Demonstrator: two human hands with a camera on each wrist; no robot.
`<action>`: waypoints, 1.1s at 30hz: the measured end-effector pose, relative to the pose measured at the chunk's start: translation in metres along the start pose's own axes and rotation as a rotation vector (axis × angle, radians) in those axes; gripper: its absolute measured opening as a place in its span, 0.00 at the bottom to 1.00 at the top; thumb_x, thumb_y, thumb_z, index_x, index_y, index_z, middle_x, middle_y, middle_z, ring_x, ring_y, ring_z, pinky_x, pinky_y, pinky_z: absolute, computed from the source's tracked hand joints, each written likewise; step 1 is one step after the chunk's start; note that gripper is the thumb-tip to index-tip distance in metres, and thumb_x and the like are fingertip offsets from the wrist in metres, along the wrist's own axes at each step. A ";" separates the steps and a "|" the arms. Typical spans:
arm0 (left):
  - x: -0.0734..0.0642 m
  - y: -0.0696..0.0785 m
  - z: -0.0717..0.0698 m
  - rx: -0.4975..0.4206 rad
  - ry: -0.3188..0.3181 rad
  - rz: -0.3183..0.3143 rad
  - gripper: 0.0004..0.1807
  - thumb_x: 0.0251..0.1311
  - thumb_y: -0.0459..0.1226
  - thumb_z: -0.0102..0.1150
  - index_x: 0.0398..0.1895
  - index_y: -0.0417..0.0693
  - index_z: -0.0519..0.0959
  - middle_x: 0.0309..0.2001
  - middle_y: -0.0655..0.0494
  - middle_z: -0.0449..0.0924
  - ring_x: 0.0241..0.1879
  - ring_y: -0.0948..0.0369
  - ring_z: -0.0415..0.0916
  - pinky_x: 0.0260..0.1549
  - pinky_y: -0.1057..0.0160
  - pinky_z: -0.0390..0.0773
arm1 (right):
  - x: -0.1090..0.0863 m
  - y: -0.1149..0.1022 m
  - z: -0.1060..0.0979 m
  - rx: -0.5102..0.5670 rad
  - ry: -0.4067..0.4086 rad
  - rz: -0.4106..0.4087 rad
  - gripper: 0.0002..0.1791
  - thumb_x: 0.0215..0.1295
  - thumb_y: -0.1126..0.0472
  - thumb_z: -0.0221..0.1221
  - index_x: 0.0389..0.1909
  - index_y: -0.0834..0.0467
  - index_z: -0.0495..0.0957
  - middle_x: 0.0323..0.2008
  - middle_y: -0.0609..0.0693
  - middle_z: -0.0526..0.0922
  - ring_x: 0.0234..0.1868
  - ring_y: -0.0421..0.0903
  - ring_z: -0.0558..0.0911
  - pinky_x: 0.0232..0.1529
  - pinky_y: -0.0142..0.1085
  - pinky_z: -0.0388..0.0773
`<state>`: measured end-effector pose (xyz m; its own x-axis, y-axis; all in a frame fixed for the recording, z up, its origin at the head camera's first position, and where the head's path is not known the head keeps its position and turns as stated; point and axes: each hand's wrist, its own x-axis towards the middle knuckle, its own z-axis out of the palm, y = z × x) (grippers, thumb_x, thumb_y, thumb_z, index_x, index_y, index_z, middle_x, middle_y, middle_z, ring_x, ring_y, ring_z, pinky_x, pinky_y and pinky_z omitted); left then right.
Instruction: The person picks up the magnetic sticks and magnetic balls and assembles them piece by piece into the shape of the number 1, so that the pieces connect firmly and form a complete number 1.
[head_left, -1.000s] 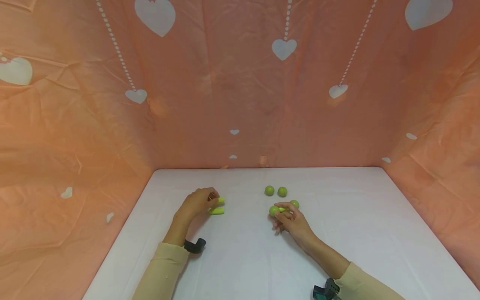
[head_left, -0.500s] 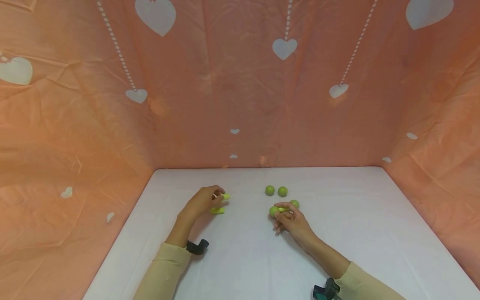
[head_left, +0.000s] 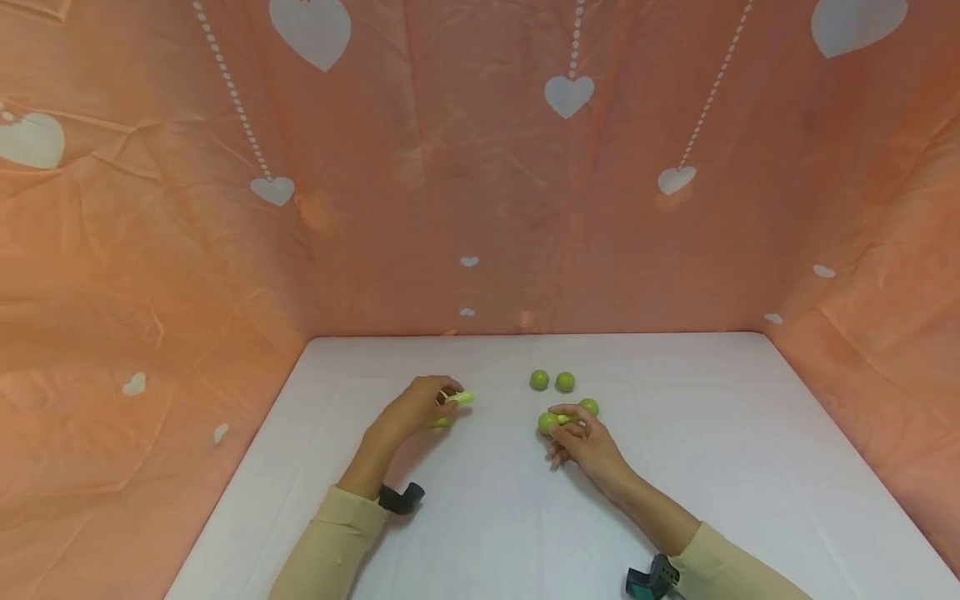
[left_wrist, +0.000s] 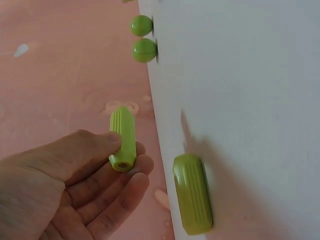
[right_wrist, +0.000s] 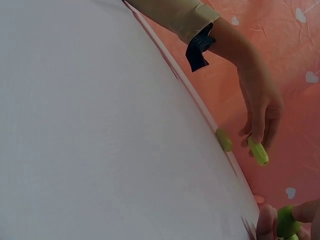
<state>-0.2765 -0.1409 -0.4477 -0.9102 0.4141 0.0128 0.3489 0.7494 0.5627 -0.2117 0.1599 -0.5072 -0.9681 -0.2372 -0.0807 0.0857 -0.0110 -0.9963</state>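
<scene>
My left hand pinches a light-green ribbed handle between thumb and fingertips, raised off the table. A hole shows in the handle's near end. A second ribbed handle lies on the white cloth below, partly covered by the hand in the head view. On the other side, my right hand grips a green ball with a yellow-green piece running from it behind the fingers. Another green ball shows just past those fingers; I cannot tell whether it is joined to the piece.
Two more green balls sit side by side on the white tabletop, beyond the right hand. Orange cloth with pale hearts hangs behind the table and along both sides.
My left hand has lifted the ribbed handle off the table and moved it to the right, now passing over the second handle. My right hand and the balls have stayed put.
</scene>
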 end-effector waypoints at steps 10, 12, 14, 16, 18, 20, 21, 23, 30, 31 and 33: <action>0.002 0.007 0.011 -0.013 0.004 0.037 0.12 0.58 0.35 0.65 0.46 0.48 0.82 0.44 0.56 0.83 0.38 0.61 0.75 0.41 0.59 0.76 | 0.000 0.001 -0.001 -0.006 -0.008 -0.012 0.25 0.68 0.58 0.57 0.63 0.58 0.63 0.40 0.68 0.81 0.31 0.46 0.82 0.35 0.39 0.82; 0.002 0.008 0.013 -0.018 -0.002 0.044 0.11 0.58 0.36 0.65 0.44 0.50 0.82 0.43 0.57 0.82 0.38 0.61 0.75 0.41 0.60 0.76 | 0.000 0.001 -0.001 -0.012 -0.008 -0.015 0.25 0.68 0.57 0.57 0.63 0.58 0.64 0.39 0.68 0.81 0.31 0.46 0.83 0.35 0.39 0.82; 0.002 0.010 0.015 -0.020 -0.009 0.049 0.10 0.58 0.38 0.66 0.43 0.51 0.81 0.42 0.57 0.82 0.38 0.61 0.75 0.40 0.60 0.76 | 0.001 0.002 -0.001 -0.022 -0.006 -0.016 0.25 0.68 0.57 0.58 0.63 0.58 0.64 0.38 0.67 0.82 0.31 0.46 0.83 0.35 0.39 0.82; 0.002 0.012 0.017 -0.008 -0.016 0.053 0.10 0.58 0.40 0.66 0.43 0.53 0.80 0.41 0.58 0.81 0.37 0.62 0.75 0.40 0.60 0.76 | 0.001 0.002 -0.002 -0.032 -0.005 -0.019 0.26 0.68 0.57 0.58 0.63 0.58 0.64 0.37 0.66 0.82 0.30 0.46 0.83 0.35 0.39 0.82; 0.001 0.015 0.019 0.008 -0.021 0.055 0.10 0.58 0.42 0.65 0.43 0.55 0.79 0.40 0.58 0.81 0.37 0.62 0.76 0.39 0.60 0.77 | 0.001 0.003 -0.002 -0.034 -0.006 -0.021 0.26 0.68 0.56 0.58 0.63 0.58 0.64 0.36 0.66 0.82 0.30 0.46 0.83 0.35 0.39 0.82; 0.000 0.017 0.021 0.032 -0.024 0.052 0.11 0.59 0.44 0.65 0.43 0.57 0.78 0.40 0.59 0.81 0.37 0.62 0.77 0.38 0.60 0.77 | 0.002 0.004 -0.002 -0.028 -0.010 -0.027 0.27 0.68 0.56 0.58 0.64 0.59 0.63 0.36 0.67 0.82 0.30 0.46 0.83 0.34 0.40 0.82; -0.001 0.018 0.021 0.047 -0.024 0.055 0.11 0.59 0.45 0.64 0.43 0.57 0.78 0.39 0.60 0.81 0.37 0.63 0.77 0.38 0.60 0.76 | 0.002 0.004 -0.002 -0.023 -0.012 -0.030 0.27 0.68 0.56 0.58 0.64 0.60 0.63 0.36 0.67 0.82 0.29 0.46 0.83 0.34 0.40 0.82; -0.002 0.020 0.023 0.067 -0.024 0.063 0.12 0.59 0.46 0.64 0.44 0.58 0.77 0.38 0.61 0.82 0.37 0.64 0.77 0.36 0.60 0.76 | 0.002 0.004 -0.002 -0.015 -0.016 -0.032 0.27 0.68 0.56 0.57 0.64 0.60 0.62 0.36 0.67 0.81 0.29 0.46 0.83 0.34 0.40 0.82; -0.001 0.028 0.030 0.077 -0.029 0.100 0.12 0.59 0.48 0.63 0.44 0.58 0.78 0.34 0.63 0.81 0.35 0.65 0.77 0.34 0.62 0.76 | 0.003 0.003 -0.002 -0.018 -0.017 -0.033 0.27 0.68 0.57 0.58 0.64 0.61 0.62 0.36 0.67 0.81 0.28 0.46 0.82 0.34 0.41 0.82; -0.001 0.029 0.032 0.075 -0.031 0.105 0.12 0.59 0.48 0.63 0.43 0.58 0.78 0.34 0.63 0.81 0.35 0.65 0.77 0.33 0.62 0.76 | 0.003 0.003 -0.002 -0.020 -0.018 -0.033 0.27 0.68 0.58 0.58 0.63 0.62 0.62 0.35 0.67 0.81 0.28 0.46 0.82 0.34 0.41 0.82; -0.001 0.031 0.034 0.077 -0.038 0.108 0.11 0.59 0.48 0.62 0.43 0.59 0.78 0.34 0.64 0.81 0.35 0.66 0.77 0.33 0.62 0.76 | 0.003 0.004 -0.003 -0.027 -0.018 -0.034 0.27 0.68 0.58 0.58 0.63 0.63 0.62 0.35 0.67 0.81 0.27 0.46 0.82 0.34 0.40 0.82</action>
<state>-0.2575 -0.1006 -0.4584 -0.8577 0.5128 0.0377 0.4619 0.7362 0.4946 -0.2152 0.1618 -0.5111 -0.9659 -0.2546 -0.0464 0.0461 0.0070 -0.9989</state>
